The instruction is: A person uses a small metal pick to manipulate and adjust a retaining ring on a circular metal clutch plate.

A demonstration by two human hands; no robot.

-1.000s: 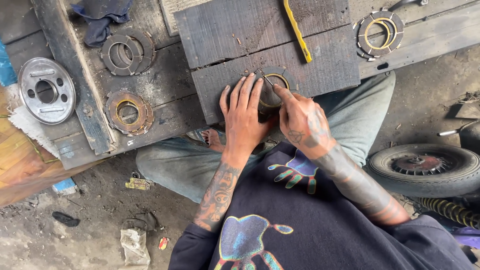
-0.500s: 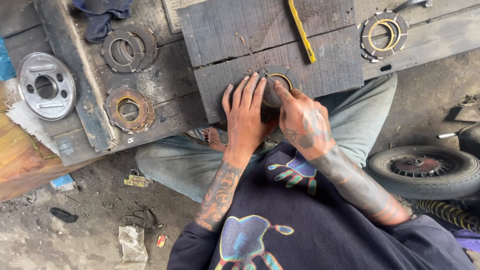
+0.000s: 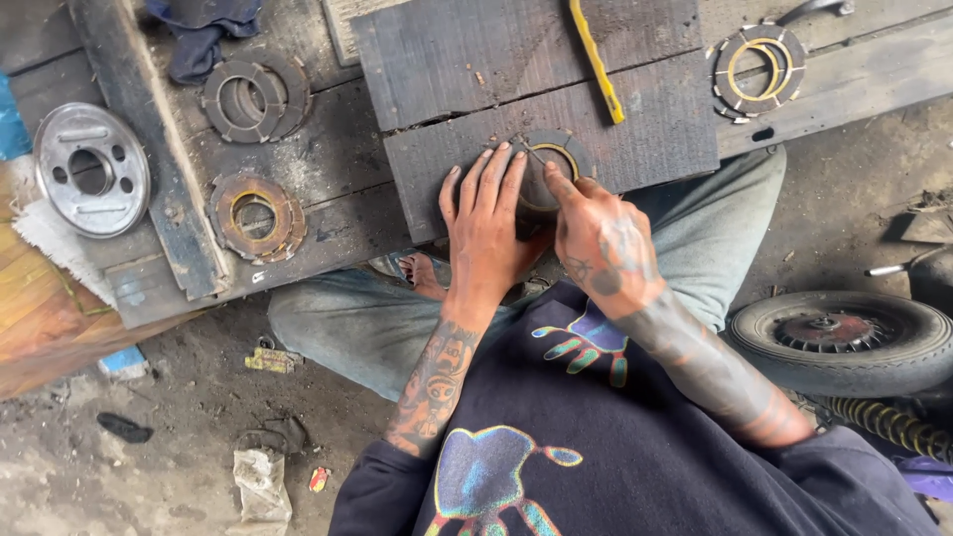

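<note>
A dark ring-shaped friction plate [image 3: 562, 151] lies flat on a dark wooden board [image 3: 476, 79] at its near edge. My left hand [image 3: 484, 223] is spread flat, fingers apart, pressing on the plate's left side and the board. My right hand [image 3: 596, 233] rests on the plate's right side, with the forefinger pointing onto the ring's inner edge. Whether it pinches a small tool is unclear. Both hands cover the near half of the ring.
A yellow-handled tool [image 3: 596, 60] lies on the board. Stacks of ring plates sit at the far left [image 3: 253, 99], left [image 3: 256, 213] and far right [image 3: 759, 65]. A silver metal disc [image 3: 91, 169] lies at the left, a small tyre [image 3: 844, 337] at the right.
The hands and the ring stay in the same place on the board. My left fingers have shifted slightly on the plate.
</note>
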